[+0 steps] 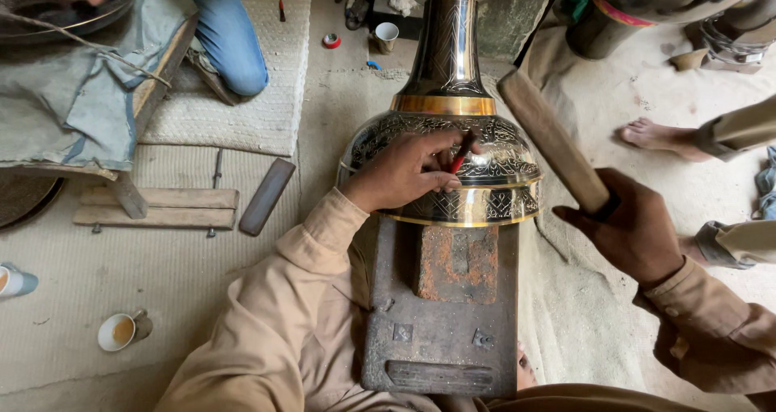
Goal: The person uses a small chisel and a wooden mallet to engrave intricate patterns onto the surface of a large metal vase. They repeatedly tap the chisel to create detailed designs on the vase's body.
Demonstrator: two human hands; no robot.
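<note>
Head view: left hand closed on red-tipped chisel, tip pressed against engraved metal vessel directly beneath the grip. Right hand closed round wooden mallet, raised just right of the chisel; vessel resting on iron block

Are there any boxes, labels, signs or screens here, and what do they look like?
No boxes, signs or screens show.
The nearest thing to a label is a red and yellow band around a dark vessel at the top right.
The big engraved metal vessel under the left hand has only carved patterns and gold bands.
The right hand holds a wooden mallet.
</note>
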